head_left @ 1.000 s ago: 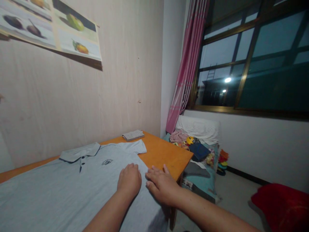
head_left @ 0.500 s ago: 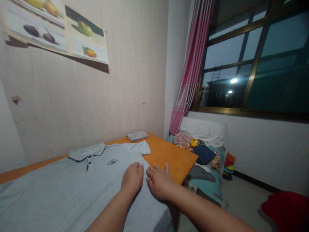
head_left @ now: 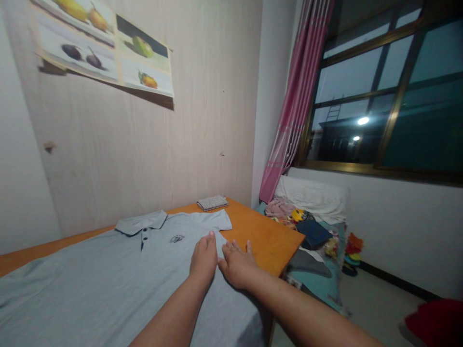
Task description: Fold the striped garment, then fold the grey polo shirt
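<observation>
A light grey polo shirt [head_left: 144,279] lies spread over an orange-brown table [head_left: 267,231], its dark-buttoned collar toward the wall. My left hand [head_left: 204,258] rests on the shirt's side below the sleeve, fingers pointing forward and partly hidden behind the back of the hand. Close beside it, my right hand [head_left: 237,264] lies palm down at the shirt's side edge, with fingers spread. Neither hand visibly holds any fabric.
A folded checked cloth [head_left: 212,203] sits at the table's back edge. Right of the table, a low bed [head_left: 321,282] carries clothes and a white bundle [head_left: 314,197]. Something red [head_left: 437,320] is on the floor at the right. A pink curtain [head_left: 289,106] hangs by the window.
The view has turned slightly left, shifting the scene rightward. My left hand's fingers have stretched forward, and the hands are a little closer together. The shirt stays spread out.
</observation>
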Tool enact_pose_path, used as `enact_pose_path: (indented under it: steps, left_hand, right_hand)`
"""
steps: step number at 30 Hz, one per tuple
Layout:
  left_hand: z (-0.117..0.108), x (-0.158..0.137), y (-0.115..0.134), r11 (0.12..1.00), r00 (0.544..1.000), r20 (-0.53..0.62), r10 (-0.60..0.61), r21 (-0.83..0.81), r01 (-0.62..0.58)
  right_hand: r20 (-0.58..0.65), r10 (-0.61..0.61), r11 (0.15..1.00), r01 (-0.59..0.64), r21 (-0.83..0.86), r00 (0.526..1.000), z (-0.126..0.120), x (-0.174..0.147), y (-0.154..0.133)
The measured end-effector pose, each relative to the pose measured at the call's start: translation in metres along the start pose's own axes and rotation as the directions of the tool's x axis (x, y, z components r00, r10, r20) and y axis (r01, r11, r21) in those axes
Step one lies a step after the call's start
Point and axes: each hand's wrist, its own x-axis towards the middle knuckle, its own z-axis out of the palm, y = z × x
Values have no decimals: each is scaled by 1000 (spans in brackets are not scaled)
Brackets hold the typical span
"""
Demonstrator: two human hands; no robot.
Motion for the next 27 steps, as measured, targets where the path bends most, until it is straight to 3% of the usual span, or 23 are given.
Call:
enact_pose_path:
  steps: [2, 4, 10, 17, 20, 23, 27]
  left_hand:
    - [0, 0, 1, 1000, 999, -22, -23, 1, 23]
    - [0, 0, 1, 999, 998, -44, -43, -18, 42]
    - [-3, -1, 4, 993, 993, -90, -75, -96, 67]
    - [-3, -1, 4, 979, 986, -105, -130, -171, 111]
    - [-1, 1, 2, 979, 988, -114, -101, -186, 79]
    - [1, 2, 0, 980, 989, -118, -89, -190, 66]
    - [1, 0, 0, 980, 989, -126, -79, -192, 54]
  right_hand:
    - [-26, 65, 998, -66, -19, 998, 1, 2, 0]
    - [-51, 53, 998, -55, -29, 997, 1, 4, -3]
    - [17, -156, 988, 156, -8, 988, 4, 11, -4]
    - [-21, -10, 998, 8, -70, 1000, 7, 21, 2]
    - [-56, -89, 994, 85, -64, 994, 7, 24, -3]
    - [-1, -176, 984, 176, -8, 984, 10, 27, -6]
    - [32, -176, 984, 175, 18, 984, 15, 26, -5]
